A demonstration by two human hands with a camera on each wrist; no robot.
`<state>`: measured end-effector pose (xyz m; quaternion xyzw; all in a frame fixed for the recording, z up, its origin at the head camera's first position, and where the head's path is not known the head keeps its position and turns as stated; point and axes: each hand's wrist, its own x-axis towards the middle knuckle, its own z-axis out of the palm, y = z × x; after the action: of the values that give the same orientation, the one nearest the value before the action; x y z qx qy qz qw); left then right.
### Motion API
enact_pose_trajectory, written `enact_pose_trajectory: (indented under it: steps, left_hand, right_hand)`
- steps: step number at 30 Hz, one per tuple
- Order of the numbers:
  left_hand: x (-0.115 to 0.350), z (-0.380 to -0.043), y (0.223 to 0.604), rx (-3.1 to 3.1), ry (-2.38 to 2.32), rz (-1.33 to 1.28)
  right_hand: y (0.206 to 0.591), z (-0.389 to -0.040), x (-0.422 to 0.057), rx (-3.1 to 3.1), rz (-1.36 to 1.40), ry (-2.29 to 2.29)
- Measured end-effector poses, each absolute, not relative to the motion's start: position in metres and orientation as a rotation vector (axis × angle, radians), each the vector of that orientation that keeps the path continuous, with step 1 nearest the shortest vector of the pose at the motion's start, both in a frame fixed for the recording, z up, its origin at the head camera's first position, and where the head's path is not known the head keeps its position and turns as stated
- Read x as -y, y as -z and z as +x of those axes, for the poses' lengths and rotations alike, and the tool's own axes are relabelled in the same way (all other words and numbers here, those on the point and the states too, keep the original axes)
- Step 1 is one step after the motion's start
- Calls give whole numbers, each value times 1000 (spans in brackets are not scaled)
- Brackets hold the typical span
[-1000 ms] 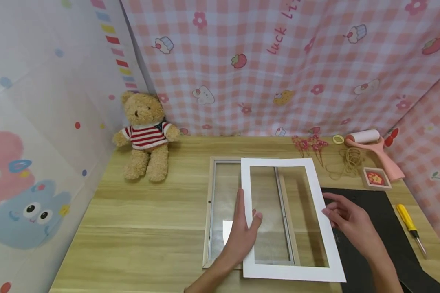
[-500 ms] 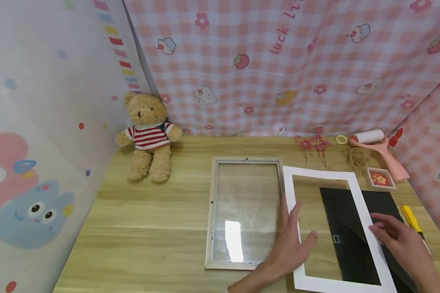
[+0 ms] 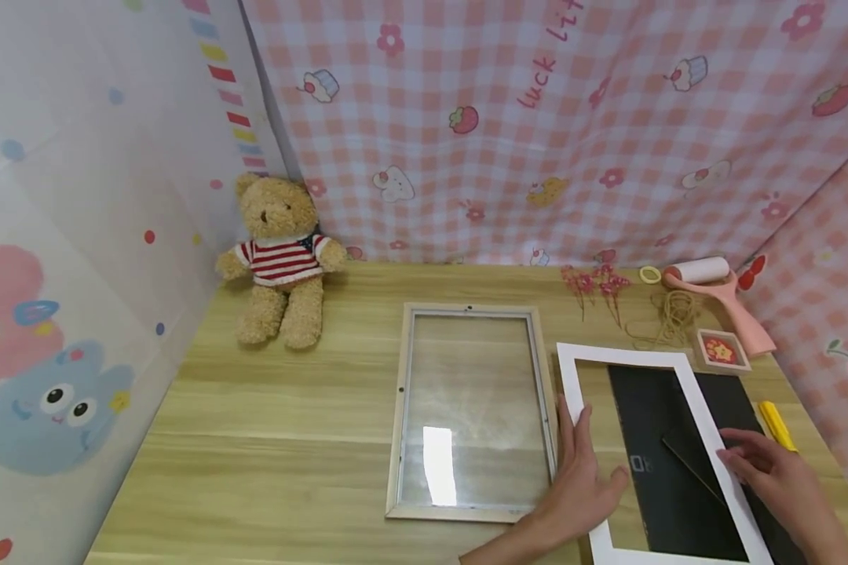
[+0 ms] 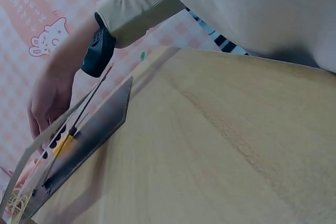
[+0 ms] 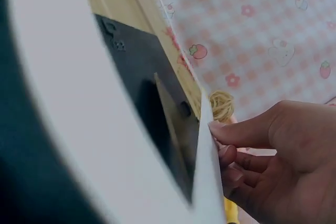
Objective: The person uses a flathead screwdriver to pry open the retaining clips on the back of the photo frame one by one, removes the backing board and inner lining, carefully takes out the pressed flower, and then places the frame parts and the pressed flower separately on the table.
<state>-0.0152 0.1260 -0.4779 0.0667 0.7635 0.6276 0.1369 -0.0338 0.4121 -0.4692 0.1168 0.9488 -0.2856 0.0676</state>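
A white rectangular picture mat [image 3: 632, 355] is held tilted above a black backing board [image 3: 650, 408] on the right of the table. My right hand [image 3: 777, 475] pinches its right border between thumb and curled fingers, as the right wrist view shows close up. At the left border, my left hand [image 3: 575, 490] has its fingers straight along the edge and its thumb spread over the opening. In the left wrist view the mat [image 4: 30, 153] appears nearly edge-on, with the right hand [image 4: 50, 100] beyond it. Left of the hands lies a wooden picture frame [image 3: 396, 439] with a clear pane.
A teddy bear [image 3: 283, 259] sits at the back left. Along the back right are dried pink flowers [image 3: 597, 284], twine [image 3: 674, 314], a lint roller [image 3: 738, 306], a yellow ring [image 3: 649, 275] and a small box [image 3: 722, 350]. A yellow screwdriver [image 3: 777, 425] lies beside the right hand.
Both hands have carried the mat right and toward the near edge, from over the picture frame to over the black board. The picture frame, partly covered before, now shows almost whole.
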Motion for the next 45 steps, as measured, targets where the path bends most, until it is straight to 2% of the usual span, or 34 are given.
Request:
enact_pose_trajectory:
  steps: [12, 20, 27, 33, 39, 45]
  left_hand:
    - [-122, -24, 473, -2106, -1810, 213]
    - [-120, -23, 451, -2083, -1720, 214]
    - [-110, -34, 446, -2046, -1712, 241]
    - [-67, -48, 437, -2021, -1710, 309]
    - [5, -70, 438, -2160, -1717, 384]
    - [74, -87, 448, -2420, -1820, 262]
  right_hand:
    - [474, -37, -414, -2755, 507, 894]
    - [470, -37, -414, -2772, 493, 837]
    - [467, -43, -411, -2796, 426, 826]
    - [448, -50, -391, -2941, 294, 773]
    - [402, -56, -329, -3066, 30, 806]
    - [381, -67, -264, -3084, -312, 989]
